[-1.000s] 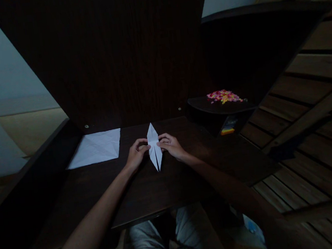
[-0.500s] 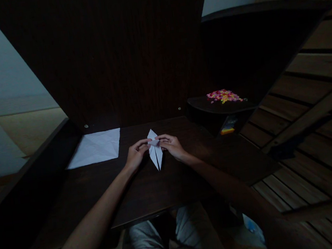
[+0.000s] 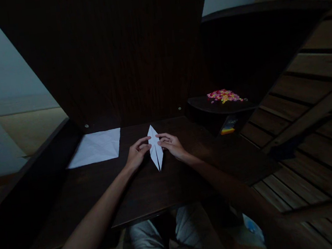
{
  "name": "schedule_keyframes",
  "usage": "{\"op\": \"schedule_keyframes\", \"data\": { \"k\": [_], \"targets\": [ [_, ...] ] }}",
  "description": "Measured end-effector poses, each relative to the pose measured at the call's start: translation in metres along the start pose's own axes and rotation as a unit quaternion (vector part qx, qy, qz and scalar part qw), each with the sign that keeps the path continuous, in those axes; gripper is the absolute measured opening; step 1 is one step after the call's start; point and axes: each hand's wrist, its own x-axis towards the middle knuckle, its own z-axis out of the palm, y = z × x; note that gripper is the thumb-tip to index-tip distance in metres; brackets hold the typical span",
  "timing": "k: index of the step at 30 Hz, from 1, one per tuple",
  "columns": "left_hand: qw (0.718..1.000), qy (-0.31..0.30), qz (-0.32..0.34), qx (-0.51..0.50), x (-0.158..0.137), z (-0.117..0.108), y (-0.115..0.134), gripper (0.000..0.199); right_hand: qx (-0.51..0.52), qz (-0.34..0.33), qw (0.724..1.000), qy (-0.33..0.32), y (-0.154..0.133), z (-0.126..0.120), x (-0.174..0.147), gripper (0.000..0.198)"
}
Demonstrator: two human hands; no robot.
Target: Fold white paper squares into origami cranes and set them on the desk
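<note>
Observed a white origami piece (image 3: 154, 153) at the middle of the table (image 3: 151, 199), pointed at far and near ends, widest between, with a narrow slit down the near half and a crease in the far half. Recorded left hand (image 3: 135, 154) at the left edge of the piece, thumb nearer, index finger farther up, both at the paper. Recorded right hand (image 3: 173, 146) in much the same pose at the right edge, thumb below, index finger above. Noted the grip on each side as grasping the paper around mid-length; cannot tell how firmly. Saw a flat white paper sheet (image 3: 97, 147), lightly creased, lying apart to the left on the table, near the dark side panel (image 3: 35, 197). Saw a dark back panel (image 3: 115, 58) rising behind, with small pale fittings (image 3: 86, 126) near its base. Logged a low rounded shelf (image 3: 201, 106) at right rear, bearing a loose heap of tiny pink, red and yellow pieces (image 3: 224, 96), too small to identify. Logged a small item with a yellow edge (image 3: 228, 131) beneath that shelf, too dim to name. Noted slatted wood (image 3: 326, 100) at far right and pale trousers (image 3: 146, 240) below the near table edge
</note>
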Motion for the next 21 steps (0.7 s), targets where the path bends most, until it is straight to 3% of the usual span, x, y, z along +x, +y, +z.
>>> {"op": "schedule_keyframes", "data": {
  "k": [11,16,21],
  "targets": [
    [1.0,0.009,0.002,0.027,-0.001,0.001,0.002,0.052,-0.005,0.0,1.0,0.005,0.006,-0.002,0.003,0.031],
    [0.999,0.023,-0.035,0.016,0.002,0.001,-0.003,0.06,-0.027,0.008,0.999,-0.016,0.011,-0.002,0.004,0.028],
    [0.997,0.028,-0.066,0.023,0.003,0.001,-0.004,0.038,-0.064,-0.019,0.998,-0.016,0.011,-0.001,0.002,0.024]
  ]
}}
